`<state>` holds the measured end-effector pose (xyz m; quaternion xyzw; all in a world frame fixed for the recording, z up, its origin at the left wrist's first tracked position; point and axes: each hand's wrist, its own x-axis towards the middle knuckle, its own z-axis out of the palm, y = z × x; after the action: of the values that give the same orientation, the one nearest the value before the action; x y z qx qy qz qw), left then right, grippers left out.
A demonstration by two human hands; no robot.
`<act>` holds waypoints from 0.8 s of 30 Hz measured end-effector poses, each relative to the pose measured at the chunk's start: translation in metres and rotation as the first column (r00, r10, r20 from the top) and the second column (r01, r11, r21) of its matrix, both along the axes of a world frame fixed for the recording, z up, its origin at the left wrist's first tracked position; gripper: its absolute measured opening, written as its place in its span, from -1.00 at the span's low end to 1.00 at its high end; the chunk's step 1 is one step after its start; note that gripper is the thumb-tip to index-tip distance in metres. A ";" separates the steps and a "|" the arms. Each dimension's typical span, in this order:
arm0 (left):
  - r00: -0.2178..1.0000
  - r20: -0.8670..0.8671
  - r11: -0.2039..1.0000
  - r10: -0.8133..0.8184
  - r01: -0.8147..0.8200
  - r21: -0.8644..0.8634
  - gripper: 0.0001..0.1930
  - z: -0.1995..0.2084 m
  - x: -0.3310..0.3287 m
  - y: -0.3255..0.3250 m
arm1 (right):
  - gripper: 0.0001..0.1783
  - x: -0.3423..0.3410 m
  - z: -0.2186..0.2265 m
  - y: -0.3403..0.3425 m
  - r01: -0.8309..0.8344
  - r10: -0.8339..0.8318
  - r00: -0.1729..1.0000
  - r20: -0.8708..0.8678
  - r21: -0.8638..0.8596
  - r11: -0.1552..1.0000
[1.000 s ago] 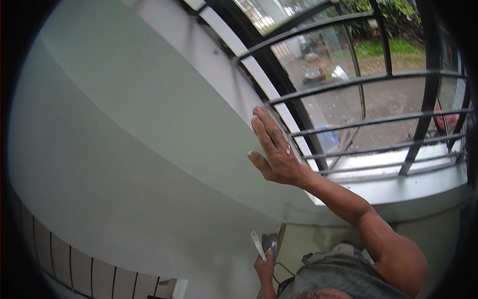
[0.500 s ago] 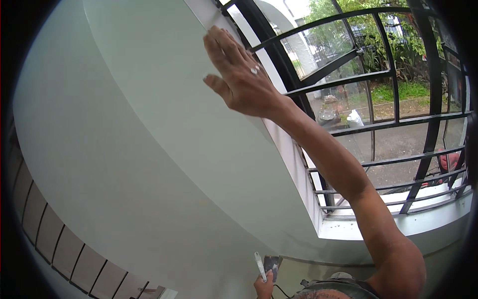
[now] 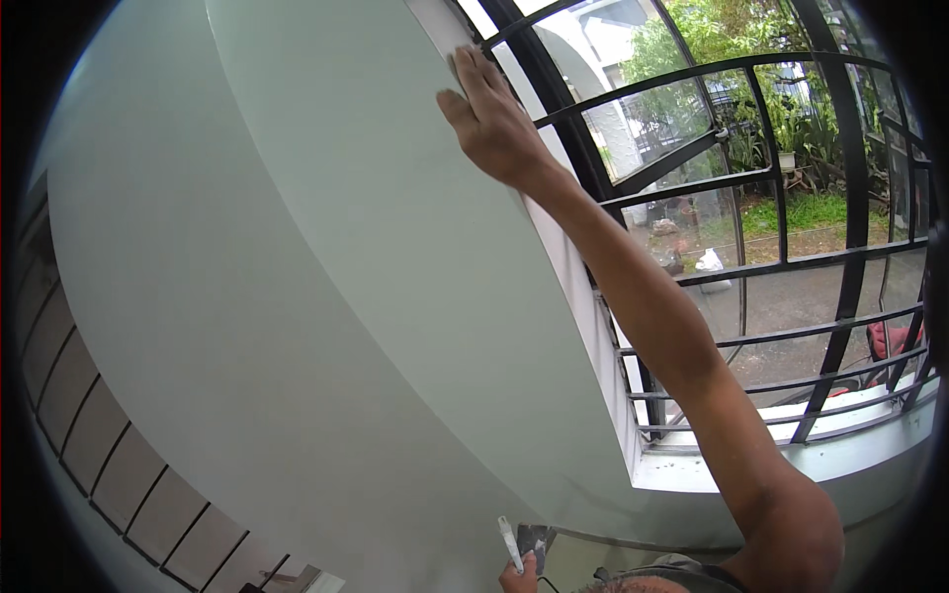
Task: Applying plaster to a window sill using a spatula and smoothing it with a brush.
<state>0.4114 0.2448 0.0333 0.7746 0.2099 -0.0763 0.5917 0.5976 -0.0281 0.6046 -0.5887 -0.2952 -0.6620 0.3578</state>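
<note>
My right arm is stretched up from the lower right. My right hand (image 3: 497,128) is open, its fingers stretched and a little blurred, at the pale green wall (image 3: 435,247) beside the window's white edge. Whether the palm touches the wall I cannot tell. At the bottom, my left hand (image 3: 519,575) is closed round a slim white-handled tool (image 3: 509,539), held upright; its kind does not show. Just right of that tool is a dark, flat, roughly rectangular piece (image 3: 537,538), and whether the same hand holds it is unclear.
Black window bars (image 3: 692,198) fill the right side, with a garden and paving beyond. The white sill (image 3: 677,469) has small specks on it. Tile-like panels with dark lines (image 3: 138,484) run along the lower left. A dark cord (image 3: 547,583) lies near my left hand.
My right hand has shifted slightly right and up, closer to the window's edge. The view has moved somewhat. My left hand keeps its hold on the white-handled tool.
</note>
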 end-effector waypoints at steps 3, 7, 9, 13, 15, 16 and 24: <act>0.997 0.044 0.995 -0.062 0.058 0.079 -0.54 0.011 -0.006 0.002 | -0.28 -0.002 -0.006 -0.003 -0.027 0.026 0.994 -0.103 -0.017 0.999; 0.993 0.117 0.996 -0.028 0.037 -0.080 -0.58 0.032 -0.009 -0.007 | -0.35 0.009 0.043 -0.017 -0.027 0.028 0.999 0.016 -0.048 0.999; 0.999 -0.009 0.985 0.035 -0.036 -0.168 -0.61 0.021 -0.006 -0.002 | -0.36 0.007 0.063 -0.021 -0.062 0.061 0.998 -0.017 -0.094 0.994; 0.996 0.080 0.992 0.029 -0.019 -0.125 -0.60 0.022 -0.010 -0.004 | -0.26 0.006 0.060 -0.020 -0.092 0.088 0.995 -0.049 -0.096 0.991; 0.995 0.062 0.955 0.076 -0.055 -0.291 -0.62 0.022 -0.013 -0.004 | -0.10 0.006 0.043 -0.016 -0.103 0.093 0.992 -0.087 -0.114 0.988; 0.994 0.048 0.927 0.101 -0.076 -0.367 -0.62 0.021 -0.015 -0.003 | -0.16 0.012 0.029 -0.013 -0.083 0.079 0.996 -0.046 -0.081 0.993; 0.974 -0.137 0.516 0.182 -0.214 -0.829 -0.45 0.022 -0.028 0.000 | -0.17 -0.006 -0.077 -0.017 -0.100 0.083 0.975 -0.205 -0.072 0.992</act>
<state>0.3835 0.2445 0.0551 0.3662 0.2440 -0.1123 0.8910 0.5915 -0.0448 0.5271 -0.6528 -0.3111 -0.5689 0.3916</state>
